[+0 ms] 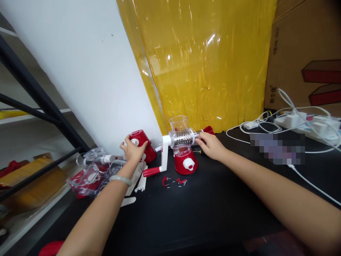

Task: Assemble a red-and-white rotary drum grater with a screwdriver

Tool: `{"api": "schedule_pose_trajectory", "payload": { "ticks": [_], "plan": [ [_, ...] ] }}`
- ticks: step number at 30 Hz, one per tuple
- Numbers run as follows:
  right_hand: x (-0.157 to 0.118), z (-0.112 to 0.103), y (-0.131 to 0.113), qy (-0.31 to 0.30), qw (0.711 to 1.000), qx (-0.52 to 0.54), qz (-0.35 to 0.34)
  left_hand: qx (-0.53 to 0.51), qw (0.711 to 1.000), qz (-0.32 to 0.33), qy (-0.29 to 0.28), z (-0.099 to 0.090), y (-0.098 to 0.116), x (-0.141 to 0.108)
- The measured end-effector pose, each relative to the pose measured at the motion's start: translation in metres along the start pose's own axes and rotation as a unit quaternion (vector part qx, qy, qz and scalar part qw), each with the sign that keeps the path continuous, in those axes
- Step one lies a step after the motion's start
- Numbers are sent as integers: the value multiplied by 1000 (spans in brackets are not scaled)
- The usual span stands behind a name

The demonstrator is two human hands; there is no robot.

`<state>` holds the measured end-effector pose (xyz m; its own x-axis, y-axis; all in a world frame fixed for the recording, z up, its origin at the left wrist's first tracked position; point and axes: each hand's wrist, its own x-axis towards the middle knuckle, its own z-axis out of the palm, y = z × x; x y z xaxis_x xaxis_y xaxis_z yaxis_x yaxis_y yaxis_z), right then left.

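Observation:
On the black table stands a rotary drum grater (185,139) with a red base, clear hopper, perforated metal drum and white crank with a red handle. My left hand (134,151) is wrapped round a separate red grater base (149,151) to its left. My right hand (211,145) is closed in a pinch at the drum's right end, by a shiny metal piece; exactly what the fingers hold is hidden. Behind that hand shows a red part (209,130). A thin tool with a dark handle (202,152) lies under my right hand, partly covered.
Small red pieces (181,181) and several screws lie before the grater. At left are clear and red grater parts (92,174) and white strips (141,183). White cables and a power strip (295,120) lie right. A yellow plastic curtain (213,64) hangs behind; a black-framed shelf (39,108) stands left.

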<state>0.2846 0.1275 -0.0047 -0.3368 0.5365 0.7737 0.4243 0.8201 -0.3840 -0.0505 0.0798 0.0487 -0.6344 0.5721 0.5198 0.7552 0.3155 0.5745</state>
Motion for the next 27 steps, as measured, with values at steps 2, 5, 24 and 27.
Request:
{"api": "schedule_pose_trajectory", "payload": {
  "ticks": [2, 5, 24, 27],
  "plan": [
    [0, 0, 0, 2, 1000, 1, -1, 6, 1000, 13, -8, -2, -2, 0],
    [0, 1, -1, 6, 1000, -3, -2, 13, 999, 29, -20, -4, -7, 5],
    [-1, -1, -4, 1, 1000, -2, 7, -24, 998, 52, 2, -17, -9, 4],
    [-1, -1, -4, 4, 1000, -2, 5, -192, 977, 80, 45, -29, -1, -5]
  ]
}}
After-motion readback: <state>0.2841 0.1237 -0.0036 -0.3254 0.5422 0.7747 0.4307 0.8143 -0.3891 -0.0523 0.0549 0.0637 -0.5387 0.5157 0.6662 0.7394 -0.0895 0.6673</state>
